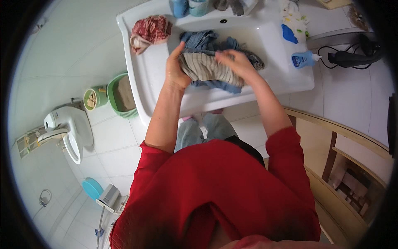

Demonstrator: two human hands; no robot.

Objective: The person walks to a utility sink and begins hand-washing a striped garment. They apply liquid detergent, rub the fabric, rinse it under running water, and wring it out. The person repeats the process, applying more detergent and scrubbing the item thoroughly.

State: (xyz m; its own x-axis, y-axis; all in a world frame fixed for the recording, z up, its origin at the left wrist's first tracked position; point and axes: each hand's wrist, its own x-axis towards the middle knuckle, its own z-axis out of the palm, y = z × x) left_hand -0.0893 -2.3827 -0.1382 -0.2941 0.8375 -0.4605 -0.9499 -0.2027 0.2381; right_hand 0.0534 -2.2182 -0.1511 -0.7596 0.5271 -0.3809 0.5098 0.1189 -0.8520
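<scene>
My left hand (178,70) grips the left end of a grey-beige striped cloth (202,67), thumb raised along its edge. Over the right part of the same cloth lies my right hand (234,63), somewhat blurred, fingers bent; whether it grips the cloth I cannot tell. Blue fabric (199,40) is bunched behind and below the striped cloth, in the basin of a white washbasin (273,74). A darker patterned fabric (255,59) sits at the right of the heap. Cloudy water seems to stand in the basin.
A red-and-white patterned cloth (150,32) rests on the basin's left ledge. At the right stand a blue bottle (303,59) and a white cloth (293,21); a black hair dryer (348,58) lies beyond. Cups (198,7) line the back. A green tub (119,109) and a toilet (76,130) are left.
</scene>
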